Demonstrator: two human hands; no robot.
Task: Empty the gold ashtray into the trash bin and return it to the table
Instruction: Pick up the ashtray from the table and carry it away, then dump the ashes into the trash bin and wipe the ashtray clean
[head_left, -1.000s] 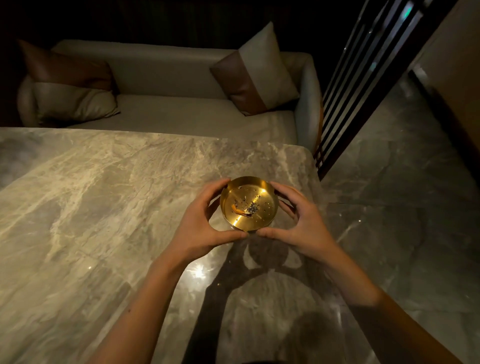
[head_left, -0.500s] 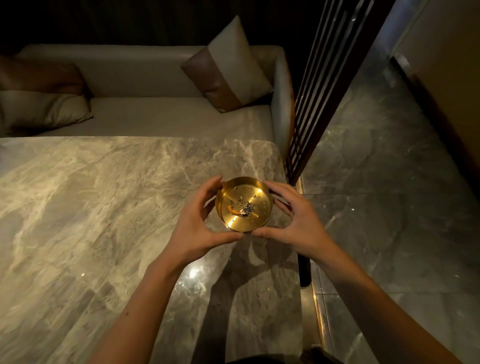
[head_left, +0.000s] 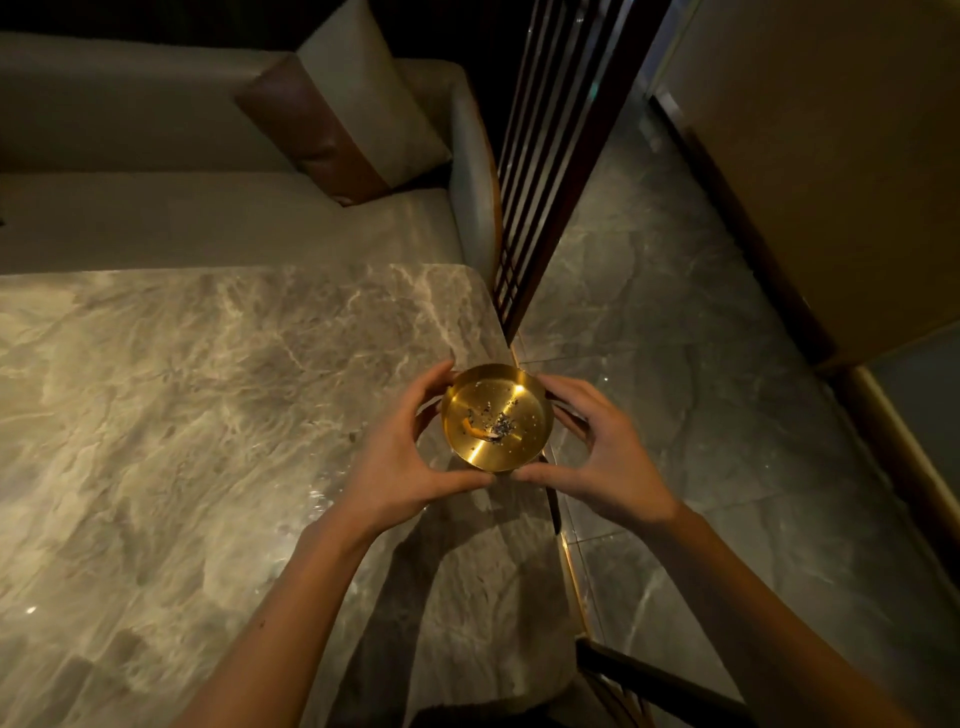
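The round gold ashtray (head_left: 511, 395) holds a cigarette butt (head_left: 477, 430) and grey ash. Both hands cup it from the sides: my left hand (head_left: 397, 462) on its left rim, my right hand (head_left: 605, 460) on its right rim. It hangs level above the right edge of the marble table (head_left: 182, 415), partly over the floor. No trash bin is in view.
A beige sofa (head_left: 208, 223) with a brown-and-cream cushion (head_left: 358, 104) stands behind the table. A dark slatted screen (head_left: 550, 145) rises at the table's far right corner. Grey marble floor (head_left: 701, 338) stretches right, bounded by a wall (head_left: 831, 156). A dark chair frame (head_left: 654, 675) sits low right.
The ashtray, held in both hands, has travelled right from over the table to its right edge. My view has swung right, showing more floor.
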